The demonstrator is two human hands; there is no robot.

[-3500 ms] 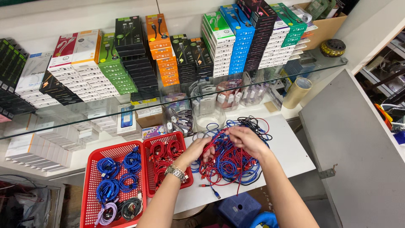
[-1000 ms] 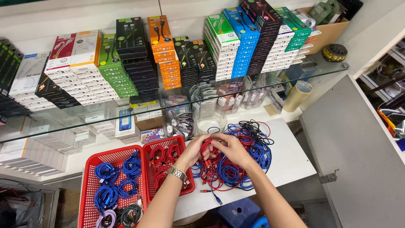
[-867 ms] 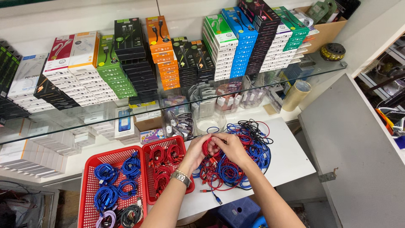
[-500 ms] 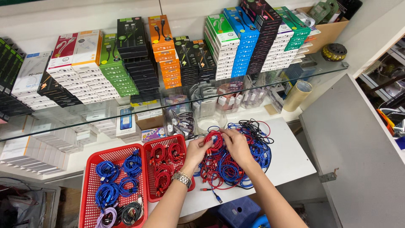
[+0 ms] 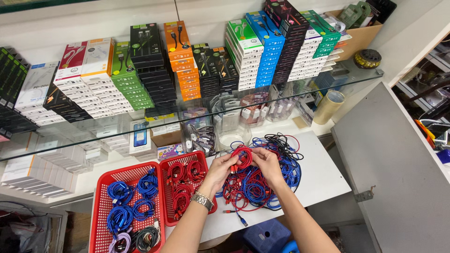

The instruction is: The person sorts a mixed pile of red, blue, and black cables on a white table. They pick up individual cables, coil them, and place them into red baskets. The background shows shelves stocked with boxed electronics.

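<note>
Since a moment ago, red cable (image 5: 242,157) wound into a small coil, lifted off the tangled pile (image 5: 262,180) mid-worktop. Left hand (image 5: 219,172) and right hand (image 5: 267,165) both clenched on it; red basket (image 5: 165,197) close by, left edge.

A glass shelf (image 5: 356,79) of stacked boxes spans the white counter (image 5: 323,180), beside a grey cabinet (image 5: 398,173).
</note>
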